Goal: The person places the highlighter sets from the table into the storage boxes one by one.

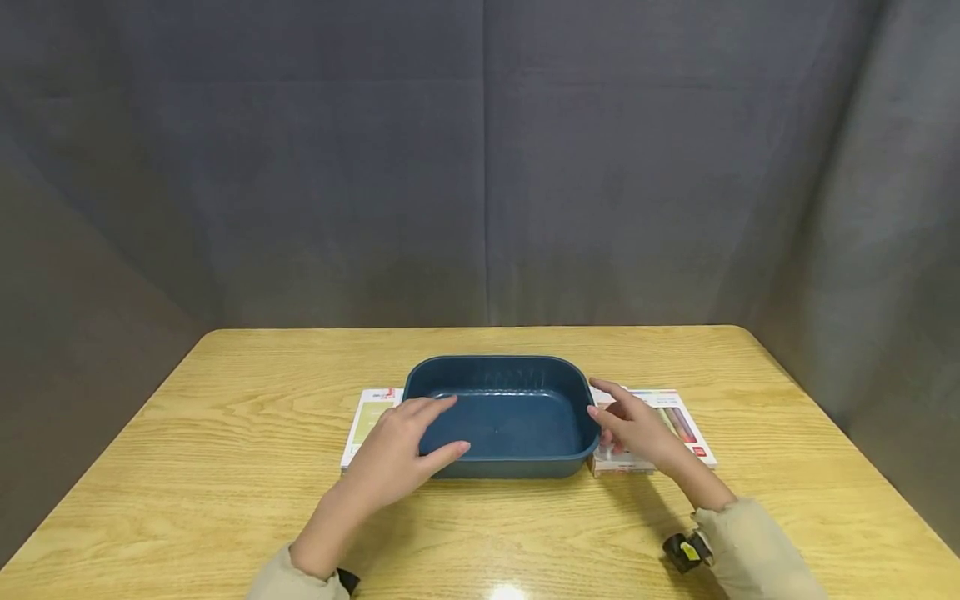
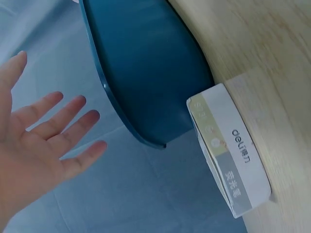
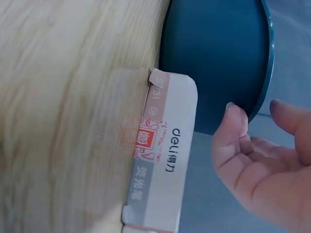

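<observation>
A dark blue rectangular plastic bin (image 1: 495,469) stands on the table between two boxes of highlighters. My left hand (image 1: 401,450) hovers at the bin's left end with fingers spread, and in the left wrist view it is clear of the rim. By the right end of the bin, my right hand (image 1: 637,429) has its thumb and forefinger apart beside the rim; whether a fingertip touches it I cannot tell. The left highlighter box (image 2: 231,150), white with a green and grey edge, is partly hidden. The right highlighter box (image 3: 163,150), white with pink and grey, lies under my right hand.
The wooden table (image 1: 225,467) reaches back to a dark grey curtain (image 1: 480,167), which also hangs along both sides. A black wrist strap with a yellow mark (image 1: 686,550) shows at the right sleeve (image 1: 750,542).
</observation>
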`<action>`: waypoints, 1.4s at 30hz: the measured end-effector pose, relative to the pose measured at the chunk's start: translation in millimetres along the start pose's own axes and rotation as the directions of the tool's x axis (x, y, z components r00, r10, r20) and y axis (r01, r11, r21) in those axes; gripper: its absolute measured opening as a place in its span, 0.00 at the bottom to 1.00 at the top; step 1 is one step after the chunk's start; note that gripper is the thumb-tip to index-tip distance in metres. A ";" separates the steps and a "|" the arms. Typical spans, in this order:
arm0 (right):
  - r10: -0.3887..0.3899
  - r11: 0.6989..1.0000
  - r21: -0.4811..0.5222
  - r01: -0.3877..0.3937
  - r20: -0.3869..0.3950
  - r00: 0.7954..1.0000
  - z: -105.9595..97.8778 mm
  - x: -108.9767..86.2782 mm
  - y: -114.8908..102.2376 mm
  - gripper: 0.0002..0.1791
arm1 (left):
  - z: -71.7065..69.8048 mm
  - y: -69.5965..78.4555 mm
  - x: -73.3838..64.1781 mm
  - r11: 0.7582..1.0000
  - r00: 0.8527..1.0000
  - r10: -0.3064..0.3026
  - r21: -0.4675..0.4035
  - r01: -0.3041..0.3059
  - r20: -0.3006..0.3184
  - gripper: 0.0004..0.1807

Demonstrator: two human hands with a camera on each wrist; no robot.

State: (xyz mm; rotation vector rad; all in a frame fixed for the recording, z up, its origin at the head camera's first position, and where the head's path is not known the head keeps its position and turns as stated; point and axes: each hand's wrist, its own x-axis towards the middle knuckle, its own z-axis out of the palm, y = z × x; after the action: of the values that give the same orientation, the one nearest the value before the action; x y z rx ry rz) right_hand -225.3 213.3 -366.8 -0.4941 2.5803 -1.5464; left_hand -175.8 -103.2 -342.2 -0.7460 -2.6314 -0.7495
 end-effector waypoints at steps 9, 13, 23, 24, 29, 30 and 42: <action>0.073 0.974 0.209 -0.089 0.083 0.994 -1.5 6.8 6.7 0.29 | -11.6 -8.8 -0.9 0.993 0.999 -0.038 -0.114 0.041 0.030 0.28; 0.080 0.963 0.248 -0.110 0.127 0.989 -2.9 8.3 8.3 0.29 | -16.2 -12.1 0.7 0.987 0.999 -0.036 -0.155 0.041 0.034 0.26; 0.076 0.934 0.328 -0.145 0.213 0.974 -4.0 10.5 8.8 0.29 | -22.9 -22.4 -0.7 0.975 0.998 -0.045 -0.215 0.052 0.035 0.23; 0.077 0.932 0.332 -0.147 0.216 0.973 -4.0 10.3 8.8 0.29 | -23.6 -23.6 -1.2 0.974 0.998 -0.047 -0.222 0.055 0.038 0.22; 0.085 0.926 0.342 -0.161 0.226 0.970 -3.8 9.9 8.3 0.30 | -27.4 -30.8 -4.7 0.966 0.997 -0.065 -0.250 0.070 0.029 0.20; 0.089 0.925 0.343 -0.165 0.227 0.970 -3.8 9.9 8.3 0.30 | -28.2 -32.3 -5.4 0.964 0.997 -0.068 -0.258 0.073 0.026 0.20; 0.116 0.931 0.316 -0.183 0.217 0.969 -3.4 9.1 4.5 0.30 | -40.8 -49.6 -5.3 0.957 0.993 -0.113 -0.268 0.113 0.015 0.20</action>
State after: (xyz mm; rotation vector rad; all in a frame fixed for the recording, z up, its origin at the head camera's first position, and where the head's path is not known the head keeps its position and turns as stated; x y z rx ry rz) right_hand -235.8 215.3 -368.2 -0.3793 2.0995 -1.7365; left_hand -193.2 -164.2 -330.8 -0.6661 -2.6202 -1.1558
